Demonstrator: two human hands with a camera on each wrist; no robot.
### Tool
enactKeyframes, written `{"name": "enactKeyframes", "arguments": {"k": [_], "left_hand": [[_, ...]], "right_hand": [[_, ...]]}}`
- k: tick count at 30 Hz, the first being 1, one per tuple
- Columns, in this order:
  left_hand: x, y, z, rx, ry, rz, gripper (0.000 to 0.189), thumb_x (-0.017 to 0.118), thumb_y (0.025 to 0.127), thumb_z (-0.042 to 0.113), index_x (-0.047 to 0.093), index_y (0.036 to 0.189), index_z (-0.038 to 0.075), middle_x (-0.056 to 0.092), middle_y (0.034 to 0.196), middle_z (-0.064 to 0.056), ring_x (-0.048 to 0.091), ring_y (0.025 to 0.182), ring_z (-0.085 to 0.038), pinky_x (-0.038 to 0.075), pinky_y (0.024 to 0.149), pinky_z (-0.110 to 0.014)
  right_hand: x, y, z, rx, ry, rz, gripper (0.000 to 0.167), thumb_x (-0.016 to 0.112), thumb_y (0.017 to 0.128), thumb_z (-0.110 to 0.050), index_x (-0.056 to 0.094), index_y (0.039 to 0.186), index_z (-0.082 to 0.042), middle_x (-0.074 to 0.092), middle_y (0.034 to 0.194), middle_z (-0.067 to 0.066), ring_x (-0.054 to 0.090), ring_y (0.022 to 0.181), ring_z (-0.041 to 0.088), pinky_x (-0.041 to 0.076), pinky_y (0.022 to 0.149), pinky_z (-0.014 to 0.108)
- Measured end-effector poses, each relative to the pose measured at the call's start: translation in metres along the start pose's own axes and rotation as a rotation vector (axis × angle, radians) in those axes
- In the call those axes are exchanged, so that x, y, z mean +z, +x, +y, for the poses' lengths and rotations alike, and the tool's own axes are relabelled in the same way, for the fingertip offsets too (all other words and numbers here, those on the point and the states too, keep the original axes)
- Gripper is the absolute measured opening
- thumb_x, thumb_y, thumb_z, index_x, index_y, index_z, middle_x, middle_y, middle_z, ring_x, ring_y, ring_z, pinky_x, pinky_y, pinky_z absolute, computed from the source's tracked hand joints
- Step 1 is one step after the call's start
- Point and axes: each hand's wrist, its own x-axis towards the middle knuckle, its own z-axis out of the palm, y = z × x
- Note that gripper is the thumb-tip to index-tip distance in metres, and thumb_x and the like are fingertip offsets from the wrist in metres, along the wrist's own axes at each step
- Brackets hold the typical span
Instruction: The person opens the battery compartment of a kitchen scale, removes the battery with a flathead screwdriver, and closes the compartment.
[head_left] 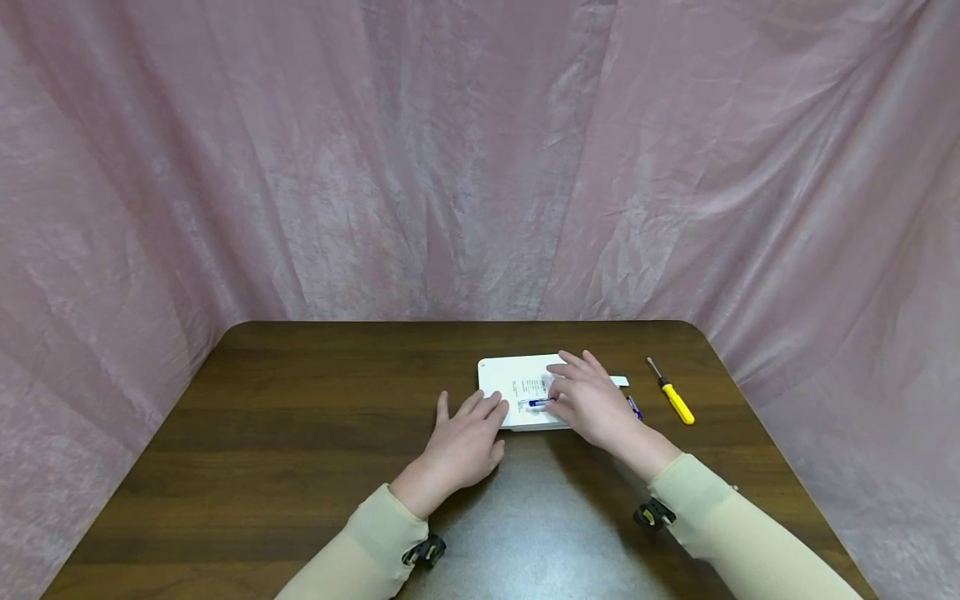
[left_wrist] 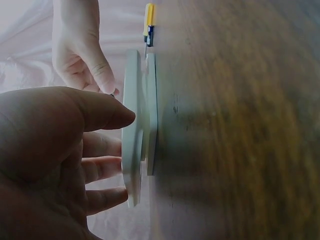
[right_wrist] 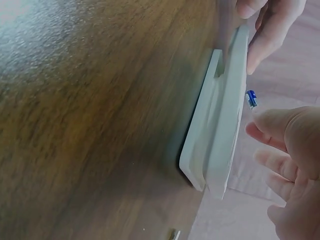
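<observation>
A flat white device with a printed label on its upper face lies on the table, and both hands are at it. Seen from the side in the left wrist view, its thick body sits over a thinner white plate. My left hand rests its fairly straight fingertips on the device's left edge. Over the device's right part, my right hand pinches one end of a small blue battery between thumb and index finger. That battery points away from the fingertips, close over the label.
Right of the device lies a second blue battery, partly behind the right hand. A small white flat piece shows beyond it. Farther right is a screwdriver with a yellow handle. A pink curtain hangs behind the brown wooden table.
</observation>
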Motion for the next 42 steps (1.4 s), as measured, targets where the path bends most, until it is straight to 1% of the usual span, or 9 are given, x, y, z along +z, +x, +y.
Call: {"name": "enactKeyframes", "arguments": {"k": [7,12,20,27,33,42], "left_hand": [[0.0,-0.002,0.002,-0.005,0.01,0.002,0.061,0.071,0.109,0.035,0.054,0.165,0.016,0.046,0.172,-0.004,0.039,0.161,-0.031,0.019,0.122,-0.082],[0.0,-0.002,0.002,-0.01,0.024,-0.002,0.061,0.07,0.11,0.035,0.054,0.165,0.017,0.046,0.172,-0.003,0.038,0.161,-0.03,0.018,0.122,-0.081],[0.0,-0.003,0.002,-0.004,0.024,0.003,0.061,0.07,0.11,0.035,0.053,0.165,0.016,0.046,0.172,-0.004,0.039,0.161,-0.031,0.018,0.122,-0.082],[0.001,-0.003,0.003,0.0,0.014,0.011,0.06,0.07,0.11,0.034,0.054,0.165,0.016,0.046,0.172,-0.004,0.039,0.161,-0.031,0.019,0.122,-0.082],[0.0,-0.003,0.003,0.001,0.015,0.015,0.06,0.071,0.109,0.033,0.054,0.164,0.016,0.047,0.172,-0.005,0.04,0.16,-0.031,0.019,0.122,-0.082],[-0.001,-0.002,0.004,-0.001,0.016,0.018,0.061,0.071,0.109,0.033,0.054,0.165,0.015,0.046,0.172,-0.005,0.039,0.16,-0.032,0.019,0.122,-0.082]], "right_hand": [[-0.003,-0.006,0.001,0.019,-0.039,0.021,0.015,0.092,0.093,-0.019,0.079,0.09,-0.012,0.074,0.138,0.017,0.051,0.151,0.042,0.025,0.13,0.064],[-0.008,-0.013,0.002,0.03,-0.06,0.062,0.015,0.09,0.094,-0.019,0.079,0.089,-0.011,0.073,0.139,0.017,0.052,0.151,0.042,0.025,0.13,0.062],[-0.014,-0.024,0.009,0.067,-0.036,0.125,0.019,0.088,0.094,-0.014,0.074,0.083,-0.012,0.074,0.137,0.019,0.053,0.149,0.044,0.025,0.129,0.062],[-0.021,-0.029,0.013,0.106,-0.046,0.126,0.017,0.088,0.096,-0.014,0.076,0.084,-0.009,0.074,0.138,0.019,0.052,0.15,0.043,0.022,0.131,0.06],[-0.026,-0.033,0.015,0.128,-0.059,0.124,0.017,0.087,0.096,-0.013,0.077,0.083,-0.009,0.073,0.139,0.019,0.051,0.151,0.043,0.023,0.131,0.061],[-0.03,-0.04,0.023,0.127,-0.061,0.163,0.017,0.086,0.095,-0.01,0.075,0.082,-0.008,0.075,0.135,0.02,0.053,0.148,0.046,0.024,0.13,0.062]]}}
